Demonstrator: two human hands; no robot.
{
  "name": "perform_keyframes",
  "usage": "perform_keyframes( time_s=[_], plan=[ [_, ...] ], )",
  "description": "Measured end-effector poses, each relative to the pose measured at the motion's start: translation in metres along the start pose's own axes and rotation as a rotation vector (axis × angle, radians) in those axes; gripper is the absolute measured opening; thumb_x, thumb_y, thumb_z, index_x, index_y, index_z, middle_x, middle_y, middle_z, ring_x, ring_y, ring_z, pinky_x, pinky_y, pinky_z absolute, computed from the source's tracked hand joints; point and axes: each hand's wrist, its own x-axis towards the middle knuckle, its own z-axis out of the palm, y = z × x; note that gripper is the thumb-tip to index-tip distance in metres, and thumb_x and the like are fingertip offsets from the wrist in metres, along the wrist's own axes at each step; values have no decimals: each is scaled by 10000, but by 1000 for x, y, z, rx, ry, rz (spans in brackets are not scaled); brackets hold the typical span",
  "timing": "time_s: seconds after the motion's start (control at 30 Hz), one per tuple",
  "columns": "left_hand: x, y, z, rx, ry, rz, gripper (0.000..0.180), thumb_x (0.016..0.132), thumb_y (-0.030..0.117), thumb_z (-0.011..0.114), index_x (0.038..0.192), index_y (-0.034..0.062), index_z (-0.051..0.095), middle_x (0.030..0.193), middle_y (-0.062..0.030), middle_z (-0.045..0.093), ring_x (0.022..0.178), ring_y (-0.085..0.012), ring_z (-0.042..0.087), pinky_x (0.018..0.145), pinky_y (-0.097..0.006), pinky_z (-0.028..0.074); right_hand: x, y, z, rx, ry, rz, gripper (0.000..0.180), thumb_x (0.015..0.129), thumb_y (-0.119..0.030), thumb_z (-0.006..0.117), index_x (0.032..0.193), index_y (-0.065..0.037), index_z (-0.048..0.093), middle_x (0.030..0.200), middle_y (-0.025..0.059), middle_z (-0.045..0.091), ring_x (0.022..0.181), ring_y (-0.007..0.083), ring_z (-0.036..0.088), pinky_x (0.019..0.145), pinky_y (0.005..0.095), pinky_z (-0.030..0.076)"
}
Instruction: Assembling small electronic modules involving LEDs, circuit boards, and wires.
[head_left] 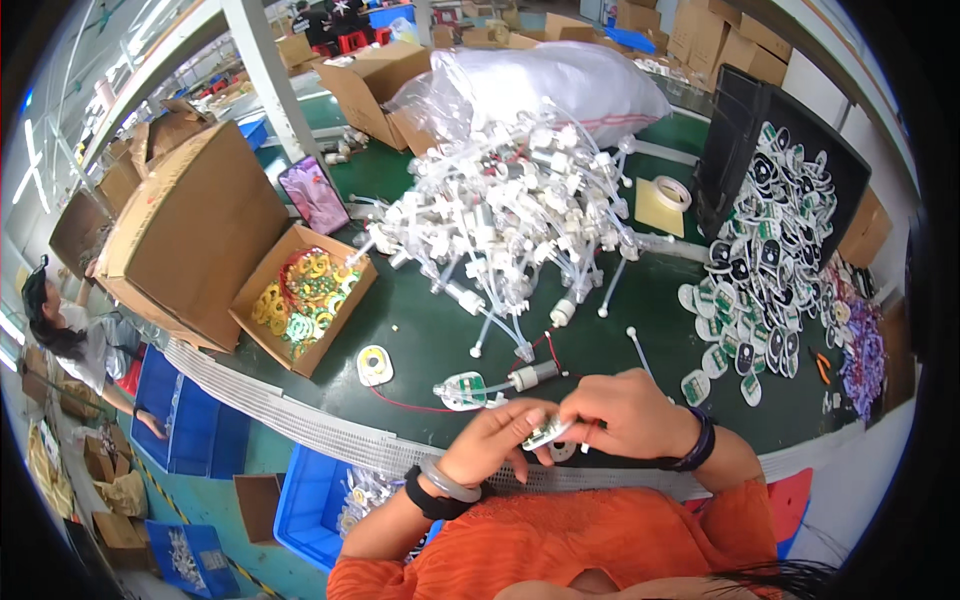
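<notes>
My left hand [498, 442] and my right hand [622, 420] meet at the near edge of the green table. Between them is a small white rounded part with a circuit board [546, 433], gripped by the fingers of both hands. A bit of red wire shows by the right fingers. Just beyond my hands lie a green circuit board in a white case [463, 391] and a small cylindrical motor [533, 376] with a clear tube and red wires. To their left sits a white disc with a yellow ring [375, 365], from which a red wire runs toward my left hand.
A heap of small motors with tubes [500, 215] fills the middle. On the right, white-and-green board parts [765, 270] spill from a black bin [735, 140], near orange-handled pliers [822, 368]. Left are a cardboard tray [335, 318] and a phone [314, 193]. Another person [85, 335] stands far left.
</notes>
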Motion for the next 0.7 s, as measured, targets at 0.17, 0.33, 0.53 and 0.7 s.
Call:
perform_keyframes(
  time_s=[0.17, 0.33, 0.53, 0.7],
  plan=[
    [-3, 1, -7, 8, 361, 200, 291, 948, 135, 588, 1192, -22, 572, 963, -95, 674, 717, -157, 676, 467, -206, 520, 1, -4, -11, 135, -91, 249, 252, 847, -183, 674, 1025, -74, 532, 733, 83, 596, 628, 277, 612, 551, 372, 451],
    [11, -4, -11, 159, 445, 232, 304, 924, 142, 643, 1193, 12, 586, 999, -45, 661, 782, -112, 664, 556, -187, 526, -17, 23, 5, 230, 56, 223, 149, 948, -177, 539, 1001, -44, 498, 782, 120, 572, 664, 309, 587, 599, 399, 439],
    [21, -4, 6, 180, 405, 174, 296, 967, 148, 568, 1219, -6, 568, 1010, -77, 672, 746, -143, 675, 531, -205, 532, -29, 27, 10, 323, 38, 273, 133, 974, -184, 488, 992, -52, 494, 823, 139, 600, 713, 364, 593, 625, 416, 452],
    [26, -5, 13, 320, 330, 208, 222, 956, 86, 566, 1161, 23, 623, 1005, -37, 618, 733, -90, 596, 526, -175, 461, -39, 37, 23, 47, 44, 332, 85, 929, -137, 522, 942, -61, 487, 734, 93, 625, 652, 333, 622, 564, 420, 455]
  ],
)
